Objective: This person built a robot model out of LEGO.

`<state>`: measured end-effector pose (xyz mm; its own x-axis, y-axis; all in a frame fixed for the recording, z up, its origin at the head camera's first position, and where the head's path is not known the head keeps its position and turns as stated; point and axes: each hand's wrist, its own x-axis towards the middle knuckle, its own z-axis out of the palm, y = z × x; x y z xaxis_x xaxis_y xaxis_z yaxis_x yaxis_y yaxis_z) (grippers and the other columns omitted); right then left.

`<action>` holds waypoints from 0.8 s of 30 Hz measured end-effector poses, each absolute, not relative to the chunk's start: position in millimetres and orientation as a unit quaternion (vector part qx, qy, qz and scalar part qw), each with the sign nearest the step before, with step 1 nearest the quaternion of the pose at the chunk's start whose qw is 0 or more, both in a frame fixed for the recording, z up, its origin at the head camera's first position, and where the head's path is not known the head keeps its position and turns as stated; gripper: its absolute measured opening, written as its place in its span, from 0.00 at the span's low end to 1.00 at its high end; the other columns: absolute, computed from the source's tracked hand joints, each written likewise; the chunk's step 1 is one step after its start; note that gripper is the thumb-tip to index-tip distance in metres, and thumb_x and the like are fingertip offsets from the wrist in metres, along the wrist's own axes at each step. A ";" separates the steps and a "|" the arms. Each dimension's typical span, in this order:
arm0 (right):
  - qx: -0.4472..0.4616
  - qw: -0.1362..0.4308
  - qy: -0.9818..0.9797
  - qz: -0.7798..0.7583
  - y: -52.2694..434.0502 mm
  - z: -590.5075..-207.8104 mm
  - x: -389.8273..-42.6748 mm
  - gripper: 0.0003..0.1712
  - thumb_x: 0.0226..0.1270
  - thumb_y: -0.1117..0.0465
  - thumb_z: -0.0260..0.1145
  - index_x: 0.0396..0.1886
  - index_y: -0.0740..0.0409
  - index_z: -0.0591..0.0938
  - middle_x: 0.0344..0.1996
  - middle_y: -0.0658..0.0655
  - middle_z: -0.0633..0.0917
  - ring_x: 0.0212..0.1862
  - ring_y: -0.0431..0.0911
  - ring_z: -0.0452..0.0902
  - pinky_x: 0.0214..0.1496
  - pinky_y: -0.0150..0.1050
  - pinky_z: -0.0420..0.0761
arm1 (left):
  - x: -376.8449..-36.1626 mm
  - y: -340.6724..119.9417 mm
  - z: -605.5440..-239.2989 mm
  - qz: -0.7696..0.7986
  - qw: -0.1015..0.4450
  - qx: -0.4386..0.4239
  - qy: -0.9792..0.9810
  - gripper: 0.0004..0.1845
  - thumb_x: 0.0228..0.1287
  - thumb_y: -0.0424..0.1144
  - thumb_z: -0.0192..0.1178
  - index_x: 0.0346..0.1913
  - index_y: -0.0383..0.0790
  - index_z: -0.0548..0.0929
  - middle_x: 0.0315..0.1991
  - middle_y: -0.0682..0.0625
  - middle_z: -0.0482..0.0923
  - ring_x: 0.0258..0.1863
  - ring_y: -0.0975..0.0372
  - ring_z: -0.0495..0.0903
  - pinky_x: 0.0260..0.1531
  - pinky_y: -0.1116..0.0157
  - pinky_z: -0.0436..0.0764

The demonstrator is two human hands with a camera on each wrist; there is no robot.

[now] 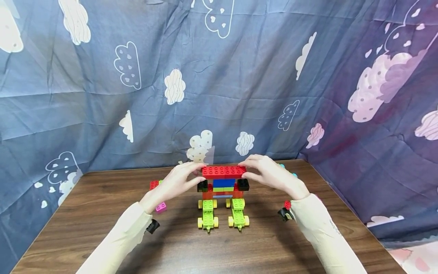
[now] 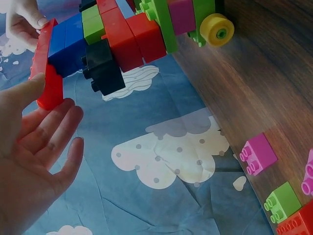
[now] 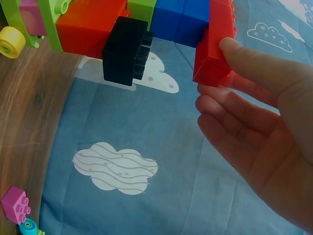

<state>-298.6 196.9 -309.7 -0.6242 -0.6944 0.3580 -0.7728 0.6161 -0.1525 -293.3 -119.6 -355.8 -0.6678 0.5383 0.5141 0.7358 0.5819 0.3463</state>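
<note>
A toy-brick build stands on two green wheeled bases [image 1: 208,215] with yellow wheels. A row of two red bricks [image 1: 224,172] spans its top, over blue bricks [image 1: 224,183] and a light green layer. Black bricks [image 2: 104,67] jut out at both sides, lower than the red row. My left hand [image 1: 179,178] pinches the row's left end between thumb and fingers. At the opposite end, my right hand [image 3: 264,103] pinches the red brick, thumb on the studded face and fingertips at the end.
Loose pink [image 2: 259,152], green [image 2: 283,201] and red bricks lie on the wooden table [image 1: 178,251] to the left. More pieces, including a pink brick [image 3: 16,204], lie at the right. A blue cloud-patterned cloth [image 1: 219,95] hangs behind the table.
</note>
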 end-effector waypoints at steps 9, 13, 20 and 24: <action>0.403 0.123 -0.894 0.154 198.2 -308.9 -298.4 0.19 0.65 0.55 0.70 0.53 0.56 0.85 0.43 0.51 0.87 0.46 0.42 0.81 0.52 0.42 0.84 | -294.0 -122.6 -354.2 -0.281 0.176 -0.372 -0.867 0.22 0.64 0.42 0.67 0.61 0.42 0.80 0.54 0.48 0.85 0.44 0.61 0.85 0.51 0.58 0.83; 0.402 0.119 -0.894 0.157 197.9 -307.8 -297.6 0.19 0.65 0.55 0.70 0.53 0.56 0.85 0.43 0.51 0.87 0.46 0.44 0.82 0.52 0.43 0.84 | -293.0 -124.9 -352.8 -0.275 0.182 -0.369 -0.869 0.21 0.65 0.42 0.66 0.60 0.43 0.81 0.53 0.49 0.85 0.44 0.61 0.85 0.51 0.57 0.82; 0.395 0.117 -0.897 0.159 198.8 -308.2 -297.7 0.19 0.64 0.54 0.70 0.53 0.55 0.85 0.43 0.51 0.87 0.47 0.45 0.82 0.53 0.44 0.84 | -294.1 -145.6 -352.1 -0.285 0.188 -0.342 -0.876 0.19 0.64 0.40 0.67 0.56 0.39 0.83 0.49 0.46 0.86 0.43 0.56 0.85 0.48 0.56 0.84; 0.396 0.119 -0.897 0.157 198.6 -308.6 -297.7 0.19 0.65 0.54 0.70 0.53 0.55 0.85 0.43 0.51 0.87 0.46 0.43 0.81 0.53 0.43 0.84 | -297.9 -167.4 -359.1 -0.285 0.207 -0.332 -0.875 0.18 0.62 0.37 0.68 0.54 0.37 0.83 0.48 0.44 0.86 0.42 0.56 0.86 0.46 0.54 0.84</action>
